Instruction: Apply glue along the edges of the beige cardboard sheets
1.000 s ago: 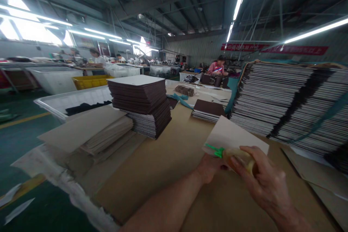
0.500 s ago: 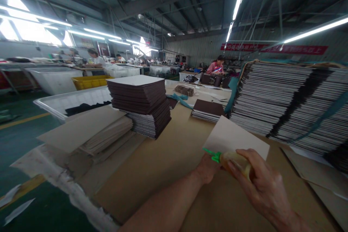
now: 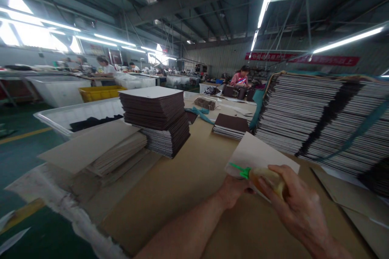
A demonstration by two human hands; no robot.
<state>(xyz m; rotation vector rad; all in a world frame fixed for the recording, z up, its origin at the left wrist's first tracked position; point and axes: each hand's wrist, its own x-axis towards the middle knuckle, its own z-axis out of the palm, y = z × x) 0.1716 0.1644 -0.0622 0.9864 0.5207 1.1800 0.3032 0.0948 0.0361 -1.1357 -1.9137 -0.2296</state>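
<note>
My right hand [image 3: 299, 204] is wrapped round a yellowish squeeze bottle [image 3: 269, 181] with a green nozzle. The bottle lies tilted almost flat, its nozzle pointing left over the near left part of a pale rectangular board [image 3: 258, 149]. At that board's near edge, my left hand [image 3: 234, 190] grips it from below and in front, its fingers partly hidden behind the board and bottle. Beyond the board sits a low stack of brown-faced boards [image 3: 231, 122]. Whether the nozzle touches the board I cannot tell.
A tall stack of brown boards [image 3: 154, 109] stands left, beside pale cardboard sheets [image 3: 91, 145]. Banded boards [image 3: 328, 117] form a large pile on the right. A white bin [image 3: 57, 115] adjoins the table's left side. A co-worker [image 3: 240, 77] sits across the table.
The bottle's nozzle has shifted slightly right and now shows over the board, further in from its left corner. Both hands keep their hold. The whole view has turned a little.
</note>
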